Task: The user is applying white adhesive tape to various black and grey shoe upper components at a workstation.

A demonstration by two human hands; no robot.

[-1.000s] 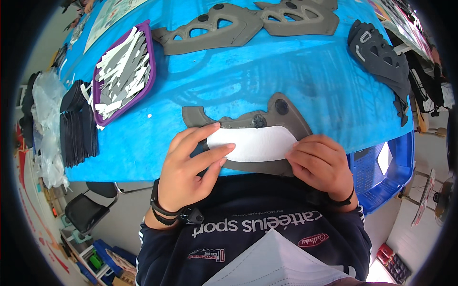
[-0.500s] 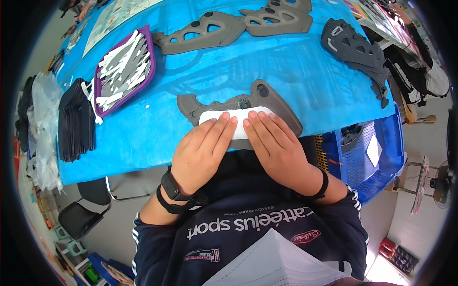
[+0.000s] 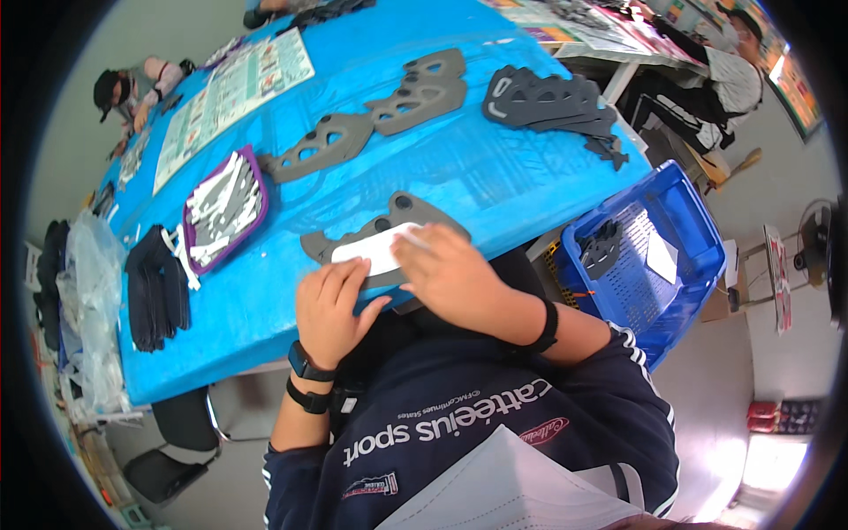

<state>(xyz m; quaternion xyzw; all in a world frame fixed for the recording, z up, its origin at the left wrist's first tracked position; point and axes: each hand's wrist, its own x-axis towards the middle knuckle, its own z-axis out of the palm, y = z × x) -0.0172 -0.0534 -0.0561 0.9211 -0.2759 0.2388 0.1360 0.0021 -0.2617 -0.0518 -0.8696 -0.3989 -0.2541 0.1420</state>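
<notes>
A grey-brown moulded foam piece point(image 3: 422, 209) with cut-out edges lies near the table's front edge. Along its near side runs a smooth white strip point(image 3: 373, 253) with rounded ends. My left hand point(image 3: 329, 309) rests its fingertips on the strip's near left edge, fingers and thumb apart. Over the strip's right end lies my right hand point(image 3: 452, 276), its fingers stretched out and somewhat blurred. Neither hand grips anything. The right hand hides part of the strip and of the foam piece.
A purple-rimmed basket point(image 3: 264, 190) holds white and grey strips. Black pieces point(image 3: 157, 296) are stacked at left. More grey-brown pieces point(image 3: 420, 95) and dark pieces point(image 3: 539, 99) lie farther back. A blue crate point(image 3: 714, 234) stands at right. Other people point(image 3: 148, 84) work beyond.
Both hands lay side by side flat on the strip's middle. They have moved apart, the left to the near left edge, the right to the right end. The view has shifted.
</notes>
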